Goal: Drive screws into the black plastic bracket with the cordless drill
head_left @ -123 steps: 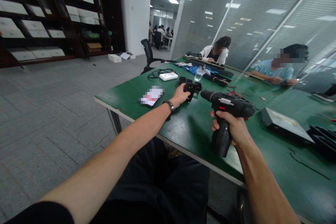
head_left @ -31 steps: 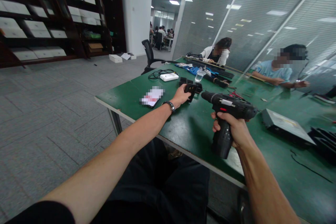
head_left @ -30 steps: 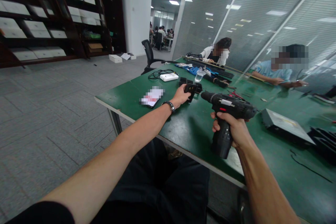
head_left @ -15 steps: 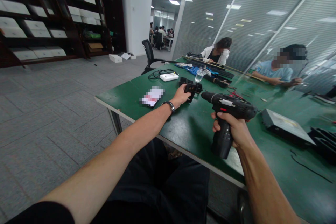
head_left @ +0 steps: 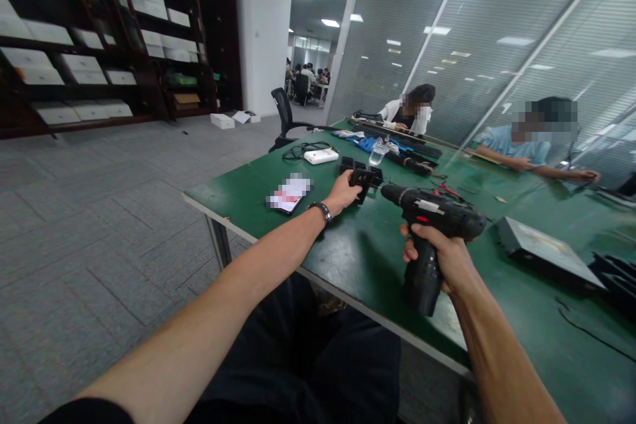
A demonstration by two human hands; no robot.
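Stretching away from the person, the green worktop (head_left: 348,258) has its near edge running slantwise below the drill (head_left: 431,222), with bare green surface on both sides of the tool and open grey floor beyond the worktop's left corner. Left of the drill lie a phone (head_left: 288,193) and, farther back, a white box (head_left: 320,156) with a coil of black cable beside it. Just past the drill's nose sits a small black part (head_left: 365,178), with more black blocks and a clear cup (head_left: 377,154) behind it. Right of the drill rests a flat grey case (head_left: 544,250), and dark parts crowd the far right edge. Two other people sit at the far side, well apart from the drill.

Wrapped tight round the drill's grip, the right hand (head_left: 442,255) keeps the tool upright above the worktop, nose pointing left and away. Reaching out on a nearly straight arm, the left hand (head_left: 344,191) pinches the small black part on the worktop, a watch at its wrist.
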